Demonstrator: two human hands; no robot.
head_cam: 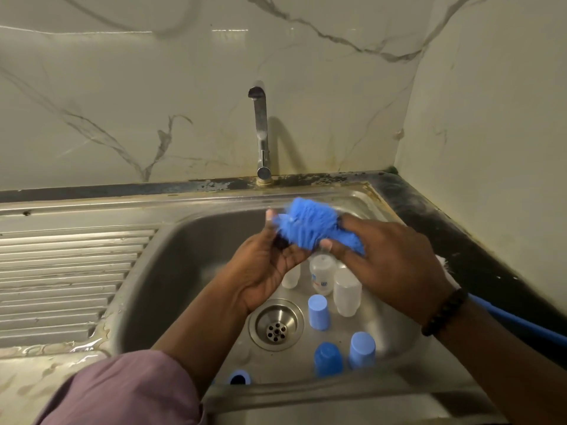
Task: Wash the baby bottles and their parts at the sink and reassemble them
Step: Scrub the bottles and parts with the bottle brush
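Over the steel sink (184,271), both my hands hold a blue bottle brush (310,222). My left hand (270,271) curls round the left end of the bristles, thumb up; whatever lies in its palm is hidden. My right hand (392,259) grips the right end, and the brush's blue handle (521,323) runs out under that arm. Below stand a clear labelled bottle (322,273), a frosted bottle (346,291) and a smaller clear piece (291,277). Three blue caps (319,311) (362,349) (328,358) stand near the drain (276,325). A blue ring (237,377) lies at the front wall.
The chrome tap (260,130) rises behind the basin, with no water running. A wet ribbed drainboard (67,271) lies to the left. A dark counter strip (460,240) and marble walls close in the right and back.
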